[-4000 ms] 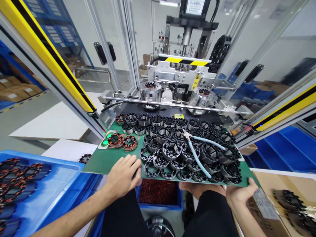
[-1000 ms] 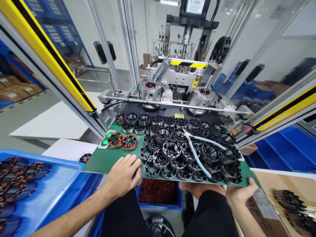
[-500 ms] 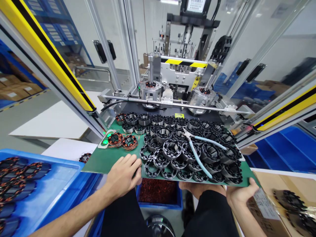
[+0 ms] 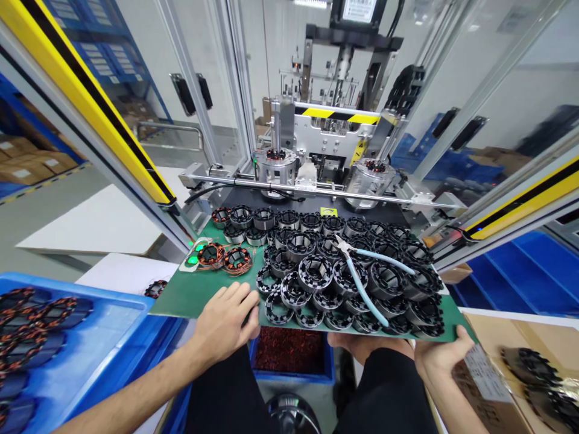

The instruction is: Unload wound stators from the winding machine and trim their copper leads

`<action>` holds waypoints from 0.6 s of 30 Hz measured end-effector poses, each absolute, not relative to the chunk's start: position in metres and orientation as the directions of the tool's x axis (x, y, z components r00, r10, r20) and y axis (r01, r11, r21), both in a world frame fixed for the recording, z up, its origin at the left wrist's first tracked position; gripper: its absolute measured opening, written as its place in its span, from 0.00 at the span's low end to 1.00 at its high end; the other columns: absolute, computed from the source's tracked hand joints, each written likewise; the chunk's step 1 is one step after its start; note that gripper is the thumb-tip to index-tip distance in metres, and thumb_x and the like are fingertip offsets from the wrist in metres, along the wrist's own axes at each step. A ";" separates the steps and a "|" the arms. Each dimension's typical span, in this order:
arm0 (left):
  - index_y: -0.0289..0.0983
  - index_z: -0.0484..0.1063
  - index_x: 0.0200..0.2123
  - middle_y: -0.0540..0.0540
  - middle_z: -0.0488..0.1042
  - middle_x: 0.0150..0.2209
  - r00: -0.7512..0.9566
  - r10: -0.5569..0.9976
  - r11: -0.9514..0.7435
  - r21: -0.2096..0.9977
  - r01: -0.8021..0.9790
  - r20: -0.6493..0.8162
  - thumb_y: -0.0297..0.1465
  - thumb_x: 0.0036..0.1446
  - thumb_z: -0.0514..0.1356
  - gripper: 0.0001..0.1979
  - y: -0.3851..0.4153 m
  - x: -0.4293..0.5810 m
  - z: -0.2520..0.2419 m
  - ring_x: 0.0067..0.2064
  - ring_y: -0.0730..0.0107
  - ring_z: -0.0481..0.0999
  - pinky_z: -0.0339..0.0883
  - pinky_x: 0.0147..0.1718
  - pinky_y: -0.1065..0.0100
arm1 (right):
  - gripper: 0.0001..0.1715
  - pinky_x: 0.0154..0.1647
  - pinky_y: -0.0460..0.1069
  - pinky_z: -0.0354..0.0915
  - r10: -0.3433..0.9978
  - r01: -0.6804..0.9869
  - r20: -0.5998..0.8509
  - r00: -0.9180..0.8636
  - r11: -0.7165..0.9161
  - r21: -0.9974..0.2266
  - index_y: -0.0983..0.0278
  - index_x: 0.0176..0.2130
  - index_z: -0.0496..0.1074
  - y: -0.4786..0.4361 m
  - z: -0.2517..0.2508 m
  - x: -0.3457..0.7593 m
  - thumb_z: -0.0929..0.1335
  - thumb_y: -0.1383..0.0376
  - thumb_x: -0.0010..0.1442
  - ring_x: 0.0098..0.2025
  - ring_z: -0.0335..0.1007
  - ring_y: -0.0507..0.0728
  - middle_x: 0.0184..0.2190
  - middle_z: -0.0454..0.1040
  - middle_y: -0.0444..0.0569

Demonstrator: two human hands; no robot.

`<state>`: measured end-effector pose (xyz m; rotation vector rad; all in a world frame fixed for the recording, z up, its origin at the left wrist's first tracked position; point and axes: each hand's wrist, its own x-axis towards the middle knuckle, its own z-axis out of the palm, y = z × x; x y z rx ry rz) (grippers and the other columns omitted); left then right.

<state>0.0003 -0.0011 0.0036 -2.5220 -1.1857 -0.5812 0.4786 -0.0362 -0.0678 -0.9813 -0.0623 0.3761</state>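
My left hand [image 4: 228, 316], fingers curled into a loose fist, rests on the front edge of the green work board [image 4: 178, 295]. My right hand [image 4: 443, 352] grips the board's front right corner, thumb on top and the other fingers largely hidden. Between them stand rows of bare black-and-grey motor stators [image 4: 315, 273], some stacked. Side cutters [image 4: 362, 283] with light-blue handles lie spread across the stacks. Left of these sit two copper-wound stators [image 4: 237, 259] with loose wire ends, beside a white plate with green lit buttons [image 4: 193, 259].
Behind the board is a winding machine with two metal fixtures [image 4: 275, 172] and a horizontal rail [image 4: 316, 188]. A blue tray [image 4: 104, 337] of wound stators stands at left. Below is a blue bin [image 4: 294, 377] of copper scraps. A cardboard box [image 4: 493, 325] with stators sits at right.
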 end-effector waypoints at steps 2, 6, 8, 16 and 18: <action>0.41 0.70 0.38 0.45 0.71 0.36 0.579 0.662 -0.618 -0.090 0.781 0.476 0.27 0.74 0.57 0.08 -0.001 0.000 0.004 0.40 0.55 0.67 0.59 0.42 0.56 | 0.27 0.59 0.63 0.80 0.339 -0.278 -0.112 0.934 0.494 -0.824 0.64 0.59 0.79 -0.037 -0.070 0.480 0.73 0.45 0.76 0.56 0.81 0.62 0.58 0.82 0.55; 0.40 0.70 0.38 0.45 0.70 0.36 0.582 0.660 -0.621 -0.090 0.778 0.475 0.27 0.74 0.57 0.08 -0.001 0.001 0.003 0.40 0.56 0.66 0.59 0.41 0.56 | 0.28 0.58 0.62 0.80 0.347 -0.278 -0.109 0.931 0.485 -0.829 0.64 0.59 0.79 -0.037 -0.071 0.481 0.73 0.44 0.76 0.55 0.82 0.62 0.56 0.82 0.55; 0.40 0.71 0.38 0.45 0.70 0.36 0.582 0.660 -0.621 -0.091 0.778 0.475 0.27 0.74 0.57 0.08 -0.001 0.001 0.003 0.40 0.56 0.66 0.58 0.41 0.55 | 0.28 0.58 0.62 0.80 0.348 -0.277 -0.108 0.931 0.482 -0.831 0.64 0.58 0.80 -0.037 -0.071 0.481 0.73 0.44 0.76 0.54 0.82 0.62 0.56 0.83 0.54; 0.40 0.71 0.38 0.45 0.70 0.36 0.584 0.655 -0.626 -0.088 0.775 0.479 0.27 0.74 0.58 0.08 -0.001 0.001 0.004 0.40 0.55 0.66 0.58 0.41 0.55 | 0.28 0.58 0.62 0.80 0.348 -0.285 -0.117 0.930 0.483 -0.828 0.64 0.59 0.79 -0.036 -0.064 0.477 0.73 0.45 0.76 0.55 0.82 0.62 0.57 0.82 0.55; 0.40 0.71 0.38 0.45 0.70 0.36 0.583 0.656 -0.626 -0.086 0.775 0.480 0.26 0.73 0.58 0.08 -0.001 0.001 0.005 0.40 0.55 0.66 0.58 0.41 0.56 | 0.28 0.59 0.63 0.80 0.351 -0.294 -0.125 0.928 0.484 -0.824 0.64 0.60 0.79 -0.036 -0.063 0.477 0.73 0.45 0.76 0.56 0.82 0.62 0.58 0.82 0.55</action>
